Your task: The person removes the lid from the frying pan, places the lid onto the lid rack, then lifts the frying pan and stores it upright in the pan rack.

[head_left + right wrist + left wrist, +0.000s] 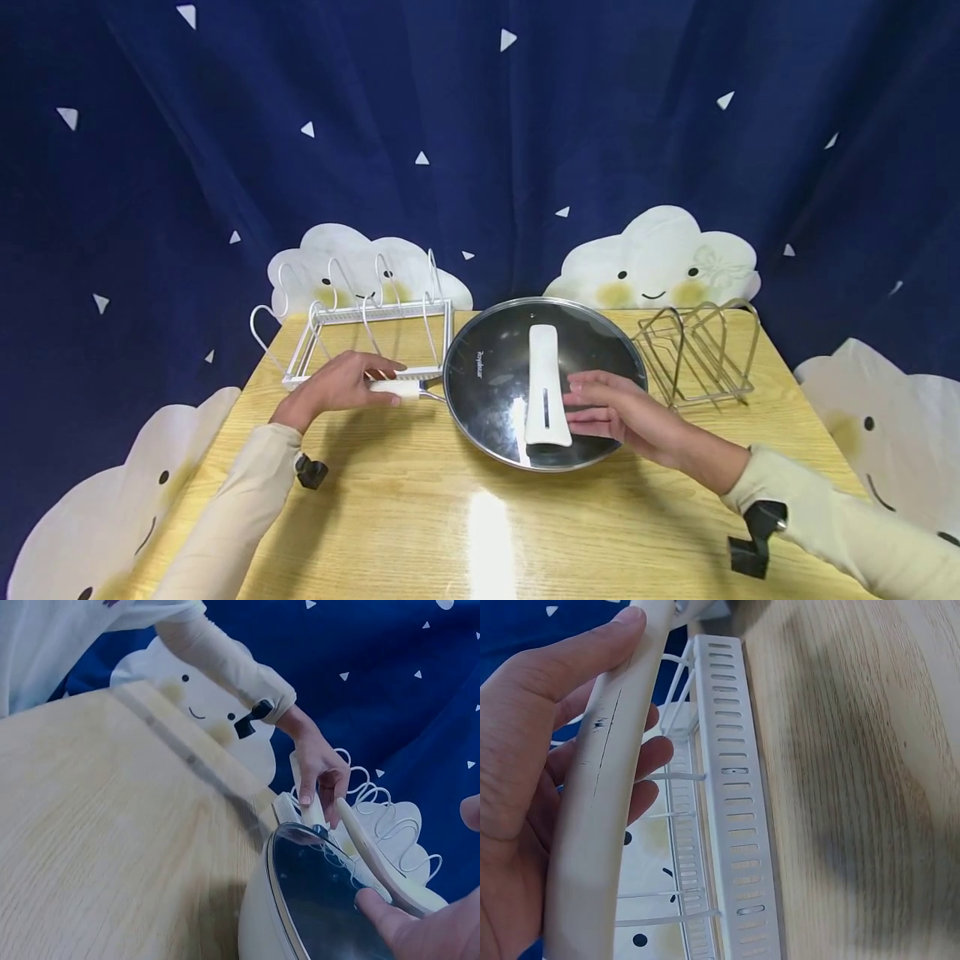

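Observation:
My left hand (337, 385) grips the cream handle (604, 780) of a pan (253, 922), thumb along the top and fingers curled beneath, in the left wrist view. A dark glass lid (487, 342) with a metal rim covers the pan. Upright across the lid stands a long white lid handle (543, 358) with a narrow slot. My right hand (626, 412) is at the right side of this handle, fingers extended and fingertips right at its edge. In the right wrist view, its thumb (379, 911) is close beside the lid handle, a finger apart from it.
A white wire rack (375, 312) with tall loops stands behind the left hand, its slotted rail near the pan handle. Right of the pan is a bronze wire rack (705, 367). Both stand on a wooden table (405, 517), before a dark blue curtain (480, 200).

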Motion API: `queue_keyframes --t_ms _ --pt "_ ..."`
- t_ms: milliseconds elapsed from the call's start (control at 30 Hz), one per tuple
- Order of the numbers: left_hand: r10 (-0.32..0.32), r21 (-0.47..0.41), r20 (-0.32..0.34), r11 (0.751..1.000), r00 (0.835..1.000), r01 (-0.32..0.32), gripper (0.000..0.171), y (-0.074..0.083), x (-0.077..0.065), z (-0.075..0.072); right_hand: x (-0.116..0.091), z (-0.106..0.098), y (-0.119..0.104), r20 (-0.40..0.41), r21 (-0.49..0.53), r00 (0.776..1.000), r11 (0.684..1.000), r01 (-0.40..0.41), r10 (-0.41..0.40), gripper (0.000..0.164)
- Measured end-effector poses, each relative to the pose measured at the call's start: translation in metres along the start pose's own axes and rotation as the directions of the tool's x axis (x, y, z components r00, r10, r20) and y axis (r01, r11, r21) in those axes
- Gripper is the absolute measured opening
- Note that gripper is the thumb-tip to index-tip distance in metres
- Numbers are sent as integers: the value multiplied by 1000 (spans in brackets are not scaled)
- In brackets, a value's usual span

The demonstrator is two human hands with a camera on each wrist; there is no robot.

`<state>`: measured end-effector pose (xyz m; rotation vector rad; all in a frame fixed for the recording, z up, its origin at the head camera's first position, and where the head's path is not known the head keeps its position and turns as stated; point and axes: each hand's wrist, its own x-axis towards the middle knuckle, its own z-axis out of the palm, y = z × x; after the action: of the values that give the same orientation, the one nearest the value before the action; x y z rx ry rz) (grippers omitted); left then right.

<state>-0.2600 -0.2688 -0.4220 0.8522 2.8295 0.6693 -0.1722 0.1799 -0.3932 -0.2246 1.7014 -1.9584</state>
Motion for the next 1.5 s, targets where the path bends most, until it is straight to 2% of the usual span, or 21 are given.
queue_keyframes --t_ms 233,500,667,767,1033,1500 --pt "-15 -16 6 1000 1000 15 46 1 1 2 5 6 4 36 84 999 996 10 -13 40" --pt "10 -42 26 999 1000 -9 47 1 1 3 11 10 11 50 160 998 987 -34 26 30" --pt "-2 -56 40 998 999 4 44 1 1 3 16 11 14 77 199 996 978 -60 46 33" --pt "10 -63 36 998 999 -8 41 1 1 3 19 13 17 65 208 996 976 -67 55 37" --pt "32 -82 32 996 999 -29 35 -1 1 5 24 21 25 87 222 994 972 -84 66 67" --pt "30 -96 37 995 999 -27 35 0 0 2 31 29 31 28 131 999 991 -29 25 59"
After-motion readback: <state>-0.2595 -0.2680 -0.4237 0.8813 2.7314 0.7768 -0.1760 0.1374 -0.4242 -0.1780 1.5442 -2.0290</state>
